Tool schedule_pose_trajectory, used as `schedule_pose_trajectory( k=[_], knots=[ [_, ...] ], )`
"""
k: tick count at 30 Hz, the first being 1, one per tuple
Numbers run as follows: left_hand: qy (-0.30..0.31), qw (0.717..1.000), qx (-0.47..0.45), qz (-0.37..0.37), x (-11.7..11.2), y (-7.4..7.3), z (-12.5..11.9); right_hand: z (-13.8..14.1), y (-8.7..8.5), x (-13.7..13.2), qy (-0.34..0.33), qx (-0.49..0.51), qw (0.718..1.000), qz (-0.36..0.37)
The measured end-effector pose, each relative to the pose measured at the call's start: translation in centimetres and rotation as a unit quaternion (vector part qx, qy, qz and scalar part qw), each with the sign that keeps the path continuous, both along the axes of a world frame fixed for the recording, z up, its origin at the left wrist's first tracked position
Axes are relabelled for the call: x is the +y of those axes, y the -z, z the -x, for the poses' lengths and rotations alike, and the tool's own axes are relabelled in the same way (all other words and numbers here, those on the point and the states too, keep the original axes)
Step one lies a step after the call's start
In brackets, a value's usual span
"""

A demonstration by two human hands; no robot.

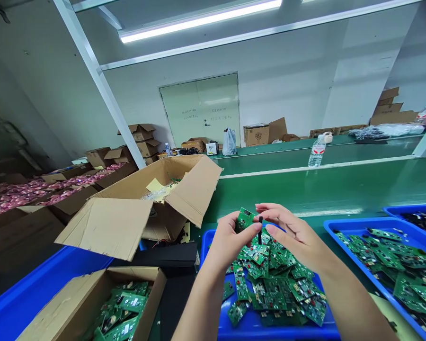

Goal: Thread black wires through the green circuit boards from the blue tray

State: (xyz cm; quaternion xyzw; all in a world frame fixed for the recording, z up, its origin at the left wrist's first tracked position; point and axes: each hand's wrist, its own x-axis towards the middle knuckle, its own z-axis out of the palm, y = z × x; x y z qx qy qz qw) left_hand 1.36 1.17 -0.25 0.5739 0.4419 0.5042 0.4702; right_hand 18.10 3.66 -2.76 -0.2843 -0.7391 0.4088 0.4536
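My left hand (230,239) is closed around a small green circuit board (244,219), held above a blue tray (270,327) heaped with several more green boards (277,279). My right hand (291,232) pinches a short black part (260,227) right against that board. Both hands meet over the tray's far end.
A second blue tray (355,225) of boards lies at the right. A cardboard box (92,298) of boards sits at lower left, and an open empty-looking carton (145,208) behind it. A water bottle (316,152) stands on the green conveyor (305,187). Boxes of pink items (39,189) lie far left.
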Motion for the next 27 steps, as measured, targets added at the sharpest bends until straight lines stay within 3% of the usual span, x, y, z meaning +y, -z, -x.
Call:
schedule_pose_trajectory(
  k=[3,6,10,14,19,23,25,27],
  knots=[
    [-0.015,1.000,-0.011,0.009,0.0,0.0,-0.2,0.2,0.1,0.0,0.020,-0.019,0.998,-0.049],
    [-0.014,1.000,-0.005,0.018,-0.1,0.0,-0.1,0.3,0.3,0.3,0.086,-0.056,0.983,-0.153],
    [-0.003,0.999,-0.007,0.035,-0.1,0.1,-0.1,0.6,0.7,0.9,0.180,-0.092,0.920,-0.335],
    [-0.013,0.999,-0.033,0.040,0.1,0.2,-0.2,1.3,0.9,1.1,0.236,-0.147,0.869,-0.411],
    [-0.051,0.997,-0.049,0.038,0.5,0.3,0.3,2.1,0.9,0.6,0.271,-0.205,0.858,-0.386],
    [-0.071,0.995,-0.068,0.033,0.6,0.3,1.1,2.1,1.3,0.9,0.293,-0.280,0.857,-0.318],
    [-0.068,0.995,-0.069,0.030,0.5,0.1,1.3,1.8,1.3,1.1,0.294,-0.271,0.880,-0.257],
    [-0.067,0.996,-0.061,0.024,0.3,0.0,1.3,1.5,1.2,1.1,0.252,-0.210,0.928,-0.177]
  ],
)
